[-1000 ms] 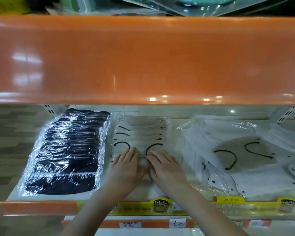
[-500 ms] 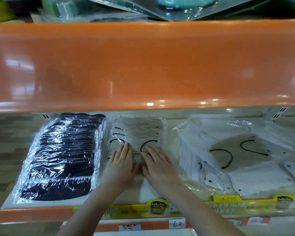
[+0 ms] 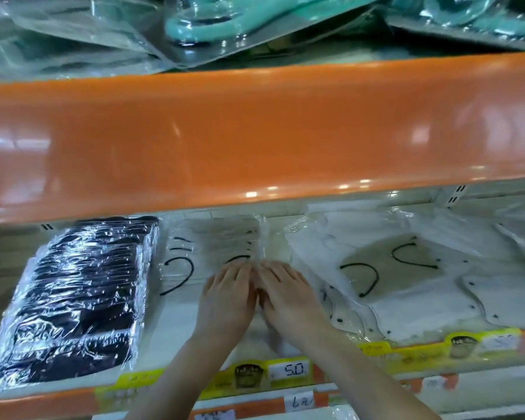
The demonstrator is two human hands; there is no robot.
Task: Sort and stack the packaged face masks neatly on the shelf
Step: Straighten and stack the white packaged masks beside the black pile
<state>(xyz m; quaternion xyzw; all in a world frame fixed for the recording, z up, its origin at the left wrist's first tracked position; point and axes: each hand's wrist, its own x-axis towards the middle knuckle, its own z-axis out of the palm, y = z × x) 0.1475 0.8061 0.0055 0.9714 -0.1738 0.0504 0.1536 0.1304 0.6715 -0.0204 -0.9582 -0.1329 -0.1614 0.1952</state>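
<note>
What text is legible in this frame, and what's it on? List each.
"5.0": white price tag on the yellow strip along the mask shelf's front edge.
"6元": handwritten white tag on the shelf edge below.
Yellow strip printing and round dark logos: too blurred to read.
White tag at right: blurred, unreadable.
Lower tags: unreadable.
Mask packs: no legible print.

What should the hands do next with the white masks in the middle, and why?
Probably slide the middle stack of white masks a little toward the black masks. Both the left hand and right hand lie flat on its right side, and bare shelf shows between the two stacks.
</note>
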